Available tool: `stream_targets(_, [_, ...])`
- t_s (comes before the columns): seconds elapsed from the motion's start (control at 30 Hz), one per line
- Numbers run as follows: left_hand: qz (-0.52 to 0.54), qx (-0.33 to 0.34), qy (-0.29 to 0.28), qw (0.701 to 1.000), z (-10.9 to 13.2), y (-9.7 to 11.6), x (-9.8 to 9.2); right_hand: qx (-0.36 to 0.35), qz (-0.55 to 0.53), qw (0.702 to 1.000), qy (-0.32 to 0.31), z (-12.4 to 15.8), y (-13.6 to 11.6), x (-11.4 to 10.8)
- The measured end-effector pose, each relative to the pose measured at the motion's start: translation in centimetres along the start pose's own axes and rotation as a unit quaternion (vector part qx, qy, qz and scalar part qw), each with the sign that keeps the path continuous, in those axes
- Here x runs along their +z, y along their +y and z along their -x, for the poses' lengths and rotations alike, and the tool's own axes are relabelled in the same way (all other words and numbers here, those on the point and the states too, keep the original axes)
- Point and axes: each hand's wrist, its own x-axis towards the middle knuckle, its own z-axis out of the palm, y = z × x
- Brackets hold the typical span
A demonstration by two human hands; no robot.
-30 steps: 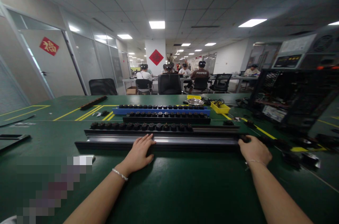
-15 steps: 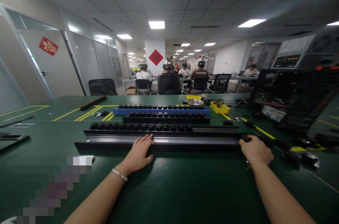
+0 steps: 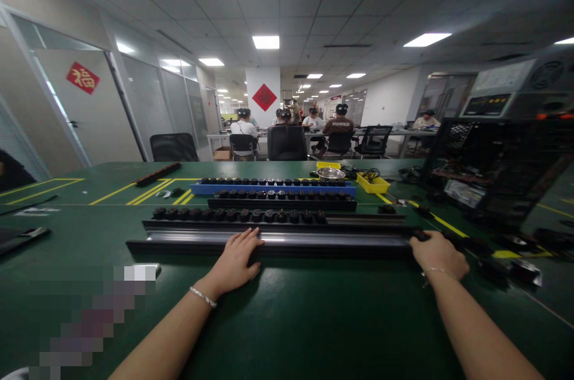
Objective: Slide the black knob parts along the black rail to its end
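Note:
A long dark metal channel [image 3: 332, 240] with a shiny inside lies across the table in front of me. My left hand [image 3: 238, 260] rests on its middle, fingers stretched out over the near edge and inner face. At the channel's right end, my right hand [image 3: 439, 254] is closed round a small black block [image 3: 420, 235], partly hidden by the fingers. Just behind lies a second black rail [image 3: 365, 219], carrying a row of black round-faced socket modules [image 3: 244, 216] along its left and middle. Farther back are another black rail [image 3: 287, 203] and a blue rail [image 3: 197, 190], both with similar rows.
An opened computer case [image 3: 493, 158] stands at the right, with loose black parts near it. A yellow bin [image 3: 372, 183] and a metal dish [image 3: 330, 173] sit at the back. A blurred-out object [image 3: 98, 320] lies at the near left. Several people sit at far desks.
My right hand has shifted slightly right with the small black block. My left hand and the channel stay put. A dark shape has appeared at the far left edge.

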Motion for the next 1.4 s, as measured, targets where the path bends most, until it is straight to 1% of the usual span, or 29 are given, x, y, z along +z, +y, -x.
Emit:
stream_targets(0.17, [0.005,0.004,0.004,1.0,0.1,-0.1,0.1,0.013,-0.004,1.0,-0.001,-0.2,0.1,-0.3])
stream_targets(0.33, [0.004,0.003,0.001,1.0,0.1,0.0,-0.1,0.005,-0.024,1.0,0.006,0.0,0.1,-0.2])
stream_targets(0.47, [0.004,0.004,0.001,1.0,0.0,0.0,-0.1,0.004,-0.036,0.999,-0.01,0.1,0.1,-0.4])
stream_targets(0.67, [0.007,0.001,-0.002,1.0,0.0,0.1,-0.1,0.015,-0.026,0.999,-0.046,0.2,-0.3,-1.6])
stream_targets(0.77, [0.007,0.002,0.0,1.0,0.0,0.1,-0.1,0.02,-0.023,0.998,-0.057,0.0,-0.3,-1.8])
stream_targets(0.93, [0.007,0.002,0.002,1.0,0.1,0.0,0.0,0.03,-0.026,0.997,-0.065,-0.4,0.0,-1.6])
stream_targets(1.17, [0.007,0.006,0.002,1.0,0.1,0.0,-0.1,0.013,-0.02,0.998,-0.052,-0.7,0.3,-1.8])
stream_targets(1.4, [0.006,0.004,-0.001,1.0,0.0,0.2,-0.2,0.032,0.005,0.997,-0.067,-0.7,0.2,-2.2])
